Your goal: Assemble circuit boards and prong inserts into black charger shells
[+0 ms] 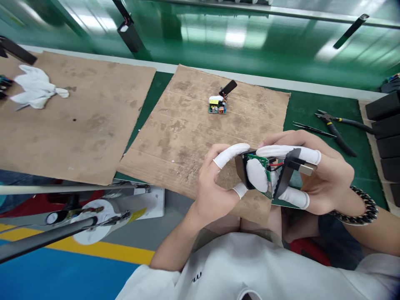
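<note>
My left hand [212, 187], in white finger cots, grips a small black plastic case [241, 170] between thumb and forefinger. Partly inside the case's mouth sits a green circuit board [263, 159] with a big white blob [257, 174] on its face. My right hand [331, 179], with finger cots too, closes around the board and a black end piece [283, 177] joined to it by red and black wires [275, 165]. A metal part [308, 168] sticks out from that end piece. My right fingers hide some of the board.
Another circuit board [218, 105] with a black piece [228, 87] lies on the cardboard sheet [187, 125]. Cutting pliers [333, 125] and tweezers [314, 130] rest at right, beside several black cases [386, 125]. A white glove [36, 87] is on the left cardboard. Black cases [129, 35] lie beyond the rail.
</note>
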### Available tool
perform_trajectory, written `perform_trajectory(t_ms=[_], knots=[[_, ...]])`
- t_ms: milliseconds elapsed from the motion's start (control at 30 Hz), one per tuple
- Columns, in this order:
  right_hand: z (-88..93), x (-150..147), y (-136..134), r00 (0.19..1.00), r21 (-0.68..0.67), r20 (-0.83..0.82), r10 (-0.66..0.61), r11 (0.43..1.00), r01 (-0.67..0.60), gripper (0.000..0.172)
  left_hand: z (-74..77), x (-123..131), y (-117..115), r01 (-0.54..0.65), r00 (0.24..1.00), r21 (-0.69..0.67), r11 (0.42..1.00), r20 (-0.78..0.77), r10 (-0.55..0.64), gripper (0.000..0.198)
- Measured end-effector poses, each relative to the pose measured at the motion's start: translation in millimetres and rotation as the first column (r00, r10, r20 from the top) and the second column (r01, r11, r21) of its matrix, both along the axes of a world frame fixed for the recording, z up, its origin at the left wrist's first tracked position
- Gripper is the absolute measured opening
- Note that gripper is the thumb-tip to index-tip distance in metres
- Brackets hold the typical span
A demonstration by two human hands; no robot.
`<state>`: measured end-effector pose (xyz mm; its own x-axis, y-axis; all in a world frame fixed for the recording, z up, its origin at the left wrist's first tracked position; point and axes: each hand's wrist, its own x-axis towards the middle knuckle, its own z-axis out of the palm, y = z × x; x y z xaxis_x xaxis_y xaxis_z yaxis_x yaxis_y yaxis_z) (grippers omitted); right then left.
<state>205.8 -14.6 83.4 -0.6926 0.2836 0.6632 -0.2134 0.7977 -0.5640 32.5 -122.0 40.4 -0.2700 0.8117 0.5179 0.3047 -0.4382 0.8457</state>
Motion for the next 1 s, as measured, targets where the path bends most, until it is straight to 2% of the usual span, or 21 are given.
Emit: perform_trajectory(t_ms=[267,433,533,833,1000], knots=[[-2.9,4.1,1.2,0.999,-0.058,-0.031,-0.015,0.998,0.013,0.052,6.8,-2.4,-3.8,0.018,1.000,-0.053,0.998,-0.014,-0.019,0.055],[-1.4,3.0,-0.3,0.998,-0.098,-0.064,-0.007,0.995,0.001,0.053,6.4,-2.9,-3.7,0.031,1.000,-0.029,0.999,0.000,-0.031,0.055],[0.3,4.4,-0.7,1.000,-0.117,-0.019,-0.021,0.993,0.019,0.055,5.7,-3.2,-3.1,0.038,0.999,-0.020,0.999,0.013,-0.038,0.055],[-0.2,5.6,1.8,0.999,-0.043,0.036,-0.003,0.999,0.005,0.051,1.3,-2.0,-1.1,0.030,0.999,0.016,0.999,0.024,-0.031,0.053],[6.6,2.8,-0.6,0.999,0.024,0.035,0.002,1.000,-0.003,0.044,0.5,-1.4,-1.5,0.023,1.000,0.042,0.999,0.017,-0.024,0.050]])
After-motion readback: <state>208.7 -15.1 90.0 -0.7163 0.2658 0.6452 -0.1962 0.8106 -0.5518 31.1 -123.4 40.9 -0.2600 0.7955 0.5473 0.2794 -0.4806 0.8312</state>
